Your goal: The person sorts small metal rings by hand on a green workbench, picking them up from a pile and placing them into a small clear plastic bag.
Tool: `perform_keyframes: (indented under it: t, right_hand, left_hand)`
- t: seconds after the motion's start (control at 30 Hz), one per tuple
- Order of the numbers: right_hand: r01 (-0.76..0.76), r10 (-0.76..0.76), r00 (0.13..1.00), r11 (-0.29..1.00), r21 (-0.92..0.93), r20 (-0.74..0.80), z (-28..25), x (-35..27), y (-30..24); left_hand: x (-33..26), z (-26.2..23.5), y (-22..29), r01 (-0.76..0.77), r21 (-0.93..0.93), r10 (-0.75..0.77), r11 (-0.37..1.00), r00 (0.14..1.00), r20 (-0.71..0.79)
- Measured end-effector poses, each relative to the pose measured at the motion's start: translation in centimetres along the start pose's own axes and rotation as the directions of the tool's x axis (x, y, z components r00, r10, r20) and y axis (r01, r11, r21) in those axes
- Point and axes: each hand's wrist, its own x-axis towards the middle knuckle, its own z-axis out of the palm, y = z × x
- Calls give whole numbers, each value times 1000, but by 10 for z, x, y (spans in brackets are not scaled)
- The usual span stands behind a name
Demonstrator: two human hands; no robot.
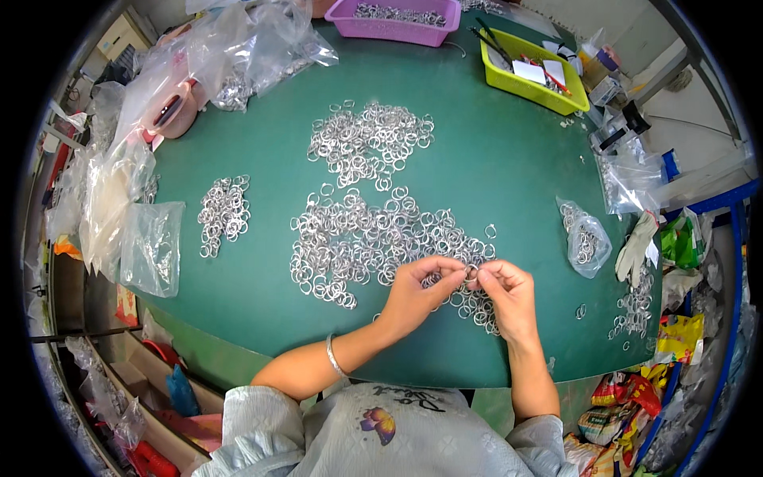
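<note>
The person sits at the near edge of a green table (493,159), both forearms coming in from below. The left hand (417,290) and the right hand (507,292) meet fingertip to fingertip over the near right part of the table. Between them sits one small metal ring (471,276), pinched from the left by the left thumb and forefinger and from the right by the right thumb and forefinger. Both hands are closed on this ring; the remaining fingers curl loosely. The ring lies level with the fingertips and between them, so neither hand is nearer. A ring has no long axis; whether it stands on edge or lies flat cannot be told.

Directly beneath and beyond the hands spreads the large pile of rings (373,238), touching the hands' far side. A second ring cluster (369,139) lies farther off, and a small ring group (224,213) lies to the left, well apart.

Packages by position:
- Left: clear plastic bags (151,242), flat and empty-looking.
- Right: a small clear bag of rings (586,237); beside it a pale glove (636,246).
- Near right, off the table: crumpled yellow, green and red wrappers (675,334).
- Far right: a yellow-green rectangular tray (531,86) holding white and red cards and dark tools.
- Far centre: a purple rectangular tray (397,30) of rings.
</note>
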Motion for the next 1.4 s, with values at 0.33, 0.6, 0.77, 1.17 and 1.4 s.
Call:
perform_keyframes:
  t: [0.33,0.6,0.77,1.17,1.4]
  right_hand:
    - [-38,29,998,987,158,57,-2,0,1]
    - [589,-650,744,529,-612,155,12,0,-8]
    - [680,-756,579,240,-693,306,15,1,-10]
    - [708,-783,510,148,-690,356,15,-1,-11]
    - [709,-779,523,173,-684,345,16,-2,-11]
  left_hand:
    - [-1,3,-2,-49,-97,49,994,999,4]
    - [-4,4,4,-121,44,121,992,993,5]
    - [-1,1,0,-307,106,300,946,951,72]
    - [-5,0,4,-274,41,267,961,955,132]
    - [-4,-1,5,-292,41,283,956,948,146]
